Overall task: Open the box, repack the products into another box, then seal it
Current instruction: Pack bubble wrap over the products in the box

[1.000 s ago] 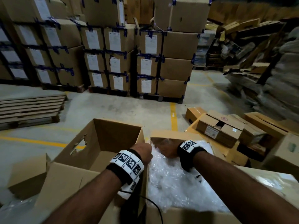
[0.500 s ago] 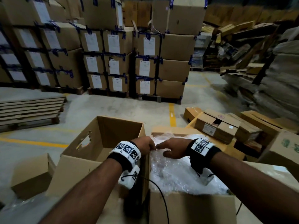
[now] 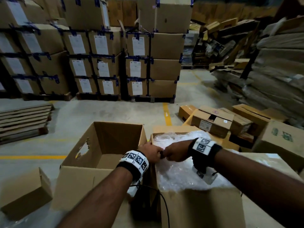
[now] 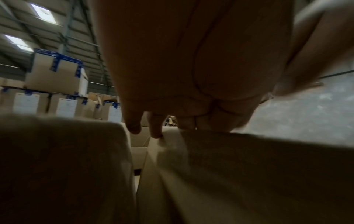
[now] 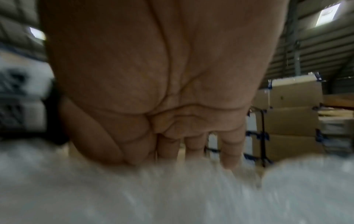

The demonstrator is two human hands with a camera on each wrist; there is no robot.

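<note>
Two open cardboard boxes stand side by side in front of me. The left box (image 3: 92,175) is empty and has a torn hole in its left wall. The right box (image 3: 202,209) is filled with crumpled clear plastic wrap (image 3: 179,171). My left hand (image 3: 150,152) and right hand (image 3: 175,153) meet knuckle to knuckle at the right box's left wall, both with curled fingers pinching the plastic there. In the left wrist view my left hand (image 4: 153,130) has its fingertips down at the cardboard edge. The right hand (image 5: 191,154) has its fingertips buried in the plastic wrap (image 5: 172,197).
Stacked labelled cartons (image 3: 105,46) on pallets fill the back. An empty wooden pallet (image 3: 24,120) lies at the left. Loose boxes (image 3: 213,122) and flattened cardboard (image 3: 271,71) crowd the right. A small open carton (image 3: 24,193) sits near left. A yellow floor line (image 3: 167,114) runs ahead.
Both hands have drawn together from the right box's far left corner and now touch at its left wall, gathering the plastic. The boxes have not moved.
</note>
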